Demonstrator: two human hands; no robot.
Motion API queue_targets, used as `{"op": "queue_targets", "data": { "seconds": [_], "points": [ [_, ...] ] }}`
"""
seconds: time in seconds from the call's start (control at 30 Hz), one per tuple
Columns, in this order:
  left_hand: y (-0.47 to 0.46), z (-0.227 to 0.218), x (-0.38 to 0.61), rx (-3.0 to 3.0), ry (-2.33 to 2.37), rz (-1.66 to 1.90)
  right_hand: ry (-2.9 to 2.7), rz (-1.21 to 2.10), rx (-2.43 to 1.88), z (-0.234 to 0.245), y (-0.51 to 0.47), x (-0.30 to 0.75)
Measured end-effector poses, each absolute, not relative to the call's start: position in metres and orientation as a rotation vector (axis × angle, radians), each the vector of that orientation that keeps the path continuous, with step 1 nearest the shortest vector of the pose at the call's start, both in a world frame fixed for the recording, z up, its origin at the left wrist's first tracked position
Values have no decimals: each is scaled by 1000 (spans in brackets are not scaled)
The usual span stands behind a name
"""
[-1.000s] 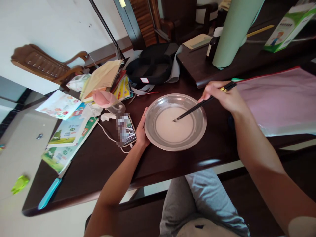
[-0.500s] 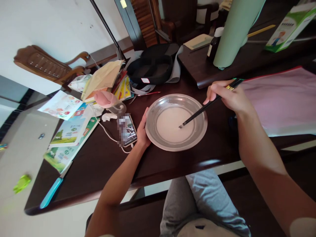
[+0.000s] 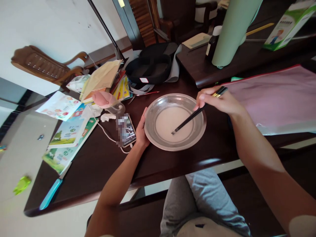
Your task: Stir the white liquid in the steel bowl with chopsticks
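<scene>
A round metal pan (image 3: 199, 132) holding a pale, milky liquid (image 3: 168, 123) sits on the dark wooden table (image 3: 103, 164) in front of me. My right hand (image 3: 217, 100) is closed on a pair of black chopsticks (image 3: 190, 119); their tips dip into the liquid near the pan's middle. My left hand (image 3: 140, 131) rests against the pan's left rim, fingers curved along it. Whether it grips the rim I cannot make out.
A phone (image 3: 126, 130) with a white cable lies just left of the pan. Booklets (image 3: 69, 131) and papers crowd the table's left end, and a black bag (image 3: 153, 65) stands behind. A pink plastic folder (image 3: 276, 98) lies to the right, a pale green roll (image 3: 233, 31) beyond.
The chopstick tips have swept round in the liquid, first to the right, then back toward the lower left. My right hand shifted left with them. The left hand and pan stayed put.
</scene>
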State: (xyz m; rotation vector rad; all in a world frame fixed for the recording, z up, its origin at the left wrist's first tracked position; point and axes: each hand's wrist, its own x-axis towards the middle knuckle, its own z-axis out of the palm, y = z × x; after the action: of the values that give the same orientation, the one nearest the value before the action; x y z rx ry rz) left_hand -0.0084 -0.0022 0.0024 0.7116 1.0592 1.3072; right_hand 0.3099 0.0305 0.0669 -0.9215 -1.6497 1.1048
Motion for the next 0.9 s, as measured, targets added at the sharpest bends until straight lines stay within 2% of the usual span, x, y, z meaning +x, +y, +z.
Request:
{"op": "queue_targets", "data": {
  "seconds": [0.2, 0.4, 0.6, 0.77, 0.9],
  "points": [
    [-3, 3, -8, 709, 1066, 1300, -1554, 971, -945, 68, 33, 315],
    [-3, 4, -7, 706, 1078, 1307, -1670, 1074, -905, 68, 30, 309],
    [-2, 2, -7, 717, 1067, 1309, -1541, 949, -953, 68, 33, 314],
    [-2, 2, -7, 716, 1075, 1320, -1637, 1071, -939, 70, 30, 312],
    [-2, 2, -7, 711, 1068, 1314, -1658, 1011, -949, 69, 32, 309]
  ]
}}
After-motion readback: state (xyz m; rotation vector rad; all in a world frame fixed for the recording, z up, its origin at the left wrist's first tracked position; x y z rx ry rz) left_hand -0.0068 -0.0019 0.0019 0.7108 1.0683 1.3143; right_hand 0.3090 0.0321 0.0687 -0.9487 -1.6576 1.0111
